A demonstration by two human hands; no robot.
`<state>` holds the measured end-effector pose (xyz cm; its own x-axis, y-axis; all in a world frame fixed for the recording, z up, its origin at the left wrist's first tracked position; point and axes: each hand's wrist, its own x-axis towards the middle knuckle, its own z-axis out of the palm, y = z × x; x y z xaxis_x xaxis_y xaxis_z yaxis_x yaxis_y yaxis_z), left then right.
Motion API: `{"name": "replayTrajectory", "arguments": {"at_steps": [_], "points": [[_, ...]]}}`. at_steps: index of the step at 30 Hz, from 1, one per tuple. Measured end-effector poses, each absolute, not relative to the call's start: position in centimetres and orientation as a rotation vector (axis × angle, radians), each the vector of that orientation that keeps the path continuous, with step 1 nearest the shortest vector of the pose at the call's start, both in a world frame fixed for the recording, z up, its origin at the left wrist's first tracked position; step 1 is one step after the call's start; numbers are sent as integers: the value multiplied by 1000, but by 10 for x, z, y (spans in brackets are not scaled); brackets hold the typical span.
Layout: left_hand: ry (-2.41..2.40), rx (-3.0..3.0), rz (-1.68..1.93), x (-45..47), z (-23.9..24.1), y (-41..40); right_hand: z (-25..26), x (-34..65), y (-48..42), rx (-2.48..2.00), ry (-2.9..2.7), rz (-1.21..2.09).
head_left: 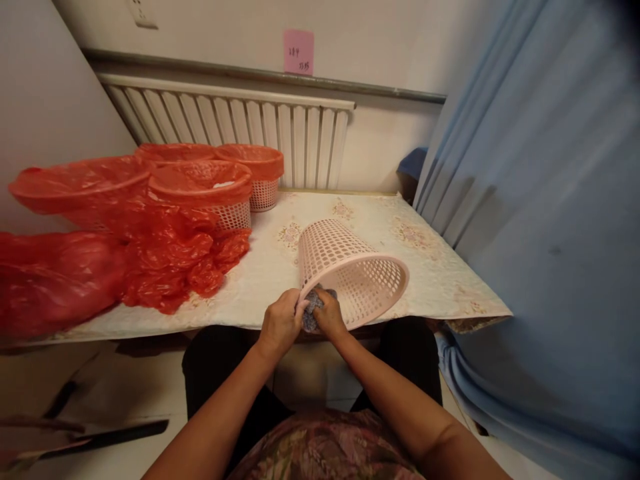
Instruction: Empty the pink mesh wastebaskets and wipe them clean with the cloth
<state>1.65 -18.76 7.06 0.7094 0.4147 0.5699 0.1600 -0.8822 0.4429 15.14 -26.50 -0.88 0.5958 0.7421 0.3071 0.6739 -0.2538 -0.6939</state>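
A pink perforated plastic basket lies on its side near the table's front edge, its open mouth facing right. My left hand and my right hand sit close together just in front of it, both closed on a small grey crumpled cloth held between them. The cloth touches the basket's lower side near its base.
Several pink baskets lined with red plastic bags stand at the back left, with loose red bags spilling over the table. A white radiator runs behind. A blue curtain hangs at the right.
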Motion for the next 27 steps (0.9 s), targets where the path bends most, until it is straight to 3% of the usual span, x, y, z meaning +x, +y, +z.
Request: {"name": "replayTrajectory", "arguments": {"at_steps": [6,12,17,22,27], "points": [[517,2771,809,13,105,-188,-4,178,-296,-2322,-1679,44],[478,2745,753,34,118,-213,-6,213,-316,-2574,-1539,-31],[618,2434,837,37,58,-224,-18,209,-314,-2376,-1209,39],[615,2169,692,33,-16,-233,-25,209,-303,-2240,-1028,72],[559,2082,781,33,-28,-231,-31,197,-284,-2078,-951,118]]}}
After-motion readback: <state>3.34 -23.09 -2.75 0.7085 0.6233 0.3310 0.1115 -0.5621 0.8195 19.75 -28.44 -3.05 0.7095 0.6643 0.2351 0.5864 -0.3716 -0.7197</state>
